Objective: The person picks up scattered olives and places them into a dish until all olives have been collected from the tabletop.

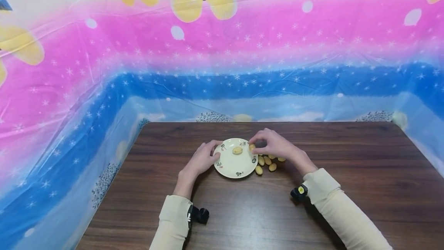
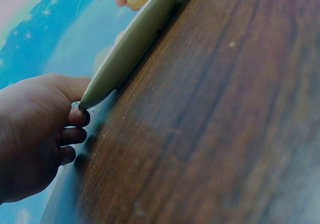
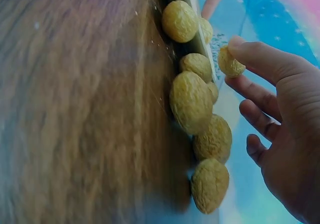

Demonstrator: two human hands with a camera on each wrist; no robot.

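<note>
A round cream plate (image 1: 234, 166) with small printed motifs around its rim lies on the table. One wrinkled yellow oval piece (image 1: 237, 150) rests on it, toward the back. My left hand (image 1: 205, 156) holds the plate's left rim between thumb and fingers; the left wrist view shows the rim (image 2: 100, 86) in that grip. Above the plate's right side, my right hand (image 1: 275, 144) pinches another yellow oval piece (image 3: 230, 63) between thumb and fingertips. Several more such pieces (image 1: 267, 160) lie in a loose group just right of the plate, partly hidden by the right hand.
The dark wood-grain table (image 1: 243, 211) carries the plate and pieces. A printed pink and blue cloth (image 1: 222, 84) hangs behind the table's far edge and along its left side. Black wrist cameras sit at both cream sleeves (image 1: 175, 215).
</note>
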